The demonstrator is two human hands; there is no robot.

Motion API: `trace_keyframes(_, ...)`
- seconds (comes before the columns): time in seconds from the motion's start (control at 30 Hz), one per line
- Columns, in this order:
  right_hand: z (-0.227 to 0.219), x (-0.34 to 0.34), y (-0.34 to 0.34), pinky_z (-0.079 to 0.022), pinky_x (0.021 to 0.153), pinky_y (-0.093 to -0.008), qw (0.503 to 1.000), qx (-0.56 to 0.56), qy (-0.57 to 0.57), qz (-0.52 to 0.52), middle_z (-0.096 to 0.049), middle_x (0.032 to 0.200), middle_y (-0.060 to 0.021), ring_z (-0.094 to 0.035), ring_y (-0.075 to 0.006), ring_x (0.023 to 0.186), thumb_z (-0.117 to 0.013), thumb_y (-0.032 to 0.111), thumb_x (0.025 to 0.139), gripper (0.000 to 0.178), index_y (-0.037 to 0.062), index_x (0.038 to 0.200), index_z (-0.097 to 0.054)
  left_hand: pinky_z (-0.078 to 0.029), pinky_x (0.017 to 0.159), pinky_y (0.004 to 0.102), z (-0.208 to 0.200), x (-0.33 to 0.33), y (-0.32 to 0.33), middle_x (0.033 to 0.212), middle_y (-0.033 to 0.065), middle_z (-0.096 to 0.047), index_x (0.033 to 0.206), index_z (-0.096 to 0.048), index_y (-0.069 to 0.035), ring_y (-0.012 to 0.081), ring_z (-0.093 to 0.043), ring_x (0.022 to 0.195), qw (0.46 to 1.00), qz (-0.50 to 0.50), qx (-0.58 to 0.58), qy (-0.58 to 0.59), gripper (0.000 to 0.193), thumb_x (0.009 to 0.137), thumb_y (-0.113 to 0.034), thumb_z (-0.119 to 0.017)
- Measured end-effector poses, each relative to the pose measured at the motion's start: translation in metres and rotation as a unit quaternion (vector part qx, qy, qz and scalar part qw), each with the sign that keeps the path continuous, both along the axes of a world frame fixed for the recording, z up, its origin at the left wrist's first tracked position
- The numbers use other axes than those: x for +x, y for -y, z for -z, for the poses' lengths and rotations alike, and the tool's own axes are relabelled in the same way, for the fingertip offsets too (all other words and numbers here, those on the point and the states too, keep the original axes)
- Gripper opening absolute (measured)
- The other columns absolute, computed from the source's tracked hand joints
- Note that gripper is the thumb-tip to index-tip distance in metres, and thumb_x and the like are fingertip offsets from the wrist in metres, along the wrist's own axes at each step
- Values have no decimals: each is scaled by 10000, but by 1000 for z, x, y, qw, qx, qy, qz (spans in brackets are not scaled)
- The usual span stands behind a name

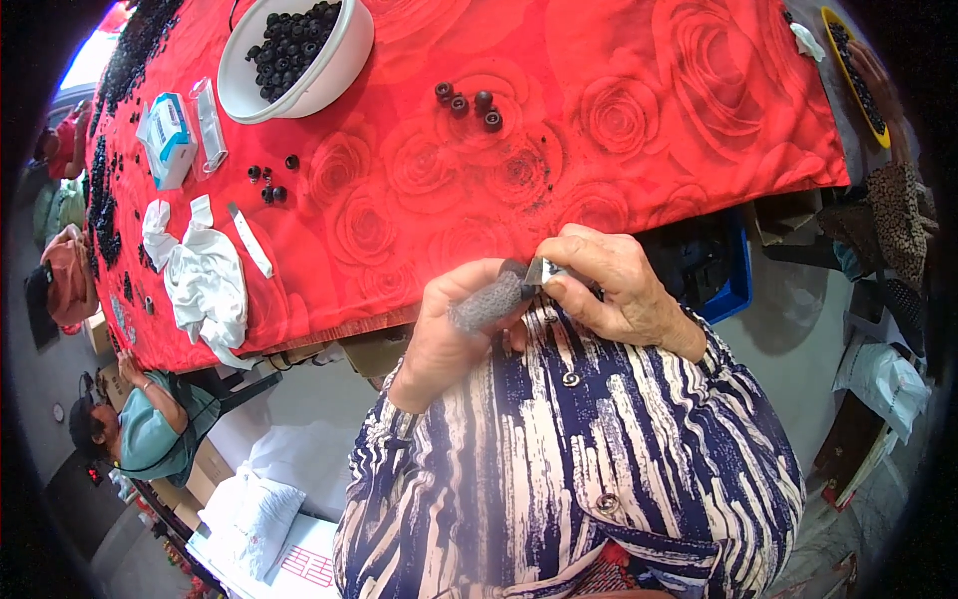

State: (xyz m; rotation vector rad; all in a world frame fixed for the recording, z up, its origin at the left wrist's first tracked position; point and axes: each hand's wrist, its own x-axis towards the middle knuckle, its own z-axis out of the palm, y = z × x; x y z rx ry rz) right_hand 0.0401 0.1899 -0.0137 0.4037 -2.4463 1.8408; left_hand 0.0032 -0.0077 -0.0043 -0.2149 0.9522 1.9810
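- 2 hands up close together at the table edge, both busy. The left hand, with a fuzzy grey finger sleeve on it, is pinched on a dark round piece, mostly hidden by fingers.
- Right hand is clamped on a small blade, thumb and fingertips pressed together, the metal right up against that piece. Can't tell if it's cutting in.
- Just past them, dark crumbs on the red rose-print tablecloth.
- Further up, 4 loose dark beads sitting near each other.
- Over left: a white strip, a crumpled white glove, plus a few small dark bits.
- Behind those, a blue-and-white box and a white bowl with loads of dark beads inside.
- Far right, a co-worker's hand beside a yellow tray.
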Motion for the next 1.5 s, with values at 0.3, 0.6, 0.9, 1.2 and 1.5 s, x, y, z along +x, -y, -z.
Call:
trace_keyframes(0.3,-1,5,1,-438,503,-365,999,23,-9,45,-500,681,-114,-553,-284,577,-648,75,770,189,6,922,-560,-456,566,255,1,-5,-8,846,54,-611,1043,-588,-13,123,-557,677,999,-16,-45,4,202,889,-141,-556)
trace_keyframes(0.6,-2,3,-2,-459,553,-355,998,8,40,55,-559,744,-145,-591,-293,639,-624,93,805,158,-8,917,-579,-483,562,293,5,-5,-3,1067,129,-627,1129,-530,2,199,-634,912,999,24,14,-21,334,867,-196,-594)
trace_keyframes(0.9,0,3,-2,-458,542,-349,998,7,35,51,-559,743,-138,-590,-284,632,-625,104,805,162,-3,919,-583,-485,564,297,7,-5,-3,1075,125,-625,1129,-530,0,199,-637,926,1000,19,0,-7,341,870,-214,-592)
trace_keyframes(1.2,2,2,-2,-458,537,-345,998,10,30,49,-565,745,-137,-591,-283,630,-632,99,799,165,-7,918,-586,-470,575,264,-5,-5,-11,878,44,-616,1066,-580,-19,116,-558,691,998,4,-62,17,211,895,-128,-523)
trace_keyframes(1.5,4,2,-2,-451,525,-342,999,8,7,34,-553,725,-132,-582,-276,610,-639,96,787,169,-11,906,-587,-468,551,252,5,-3,-4,947,70,-631,1050,-570,-13,117,-594,741,1000,27,-10,-4,246,876,-186,-588)
